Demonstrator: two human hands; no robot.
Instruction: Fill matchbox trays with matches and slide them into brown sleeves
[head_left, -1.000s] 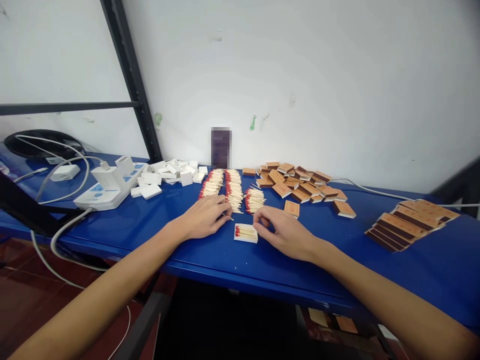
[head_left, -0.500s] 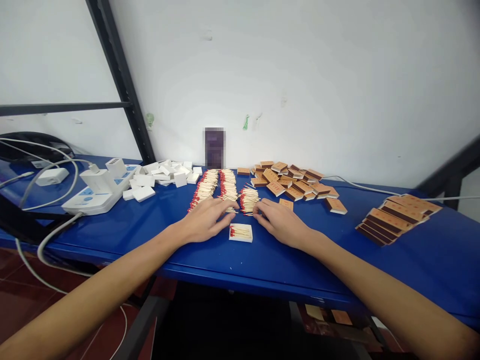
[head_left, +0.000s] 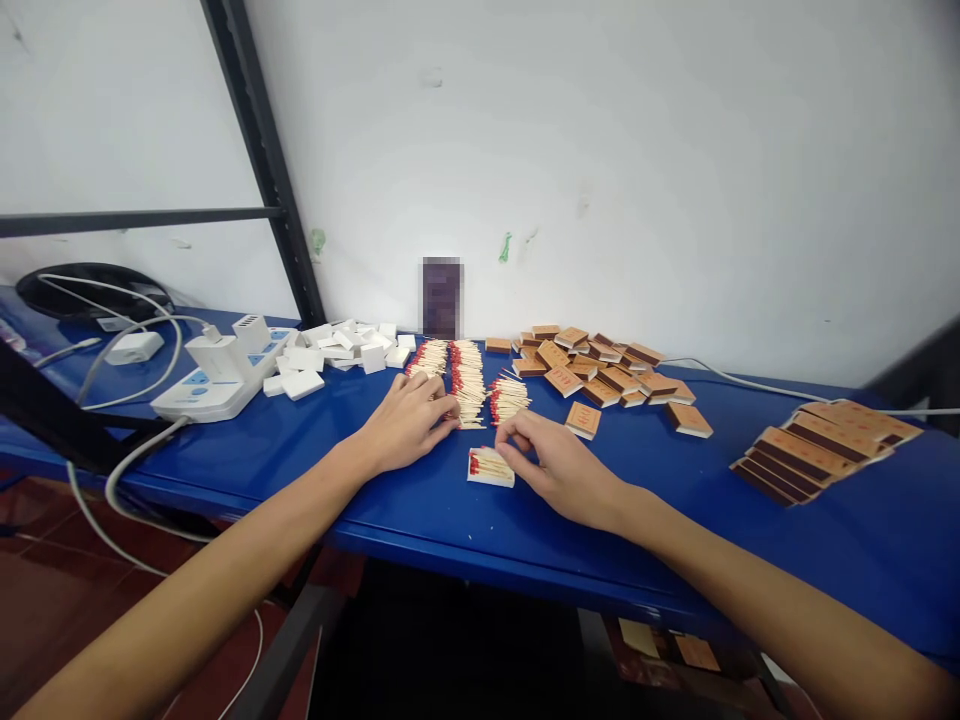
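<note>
A small white matchbox tray (head_left: 491,482) lies near the table's front, with several red-headed matches (head_left: 491,462) in it. My right hand (head_left: 555,462) is at the tray's right end, its fingers bent in a pinch over the matches there; whatever is between the fingertips is too small to make out. My left hand (head_left: 405,425) rests at the near end of the left row of matches (head_left: 429,358), fingers bent, thumb apart from the index finger. Beside it runs a middle row of matches (head_left: 468,375). A shorter pile of matches (head_left: 510,397) lies just beyond my right fingers.
White empty trays (head_left: 345,345) are heaped at the back left, by a white power strip (head_left: 225,385) with cables. Brown matchbox sleeves (head_left: 592,370) form a pile at the back right. A single matchbox (head_left: 583,420) lies near my right hand. Stacked matchboxes (head_left: 817,450) lean at far right.
My right hand has moved from the short match pile toward me, over the tray's right end. My left hand has drawn left, away from the middle row. The view has shifted slightly.
</note>
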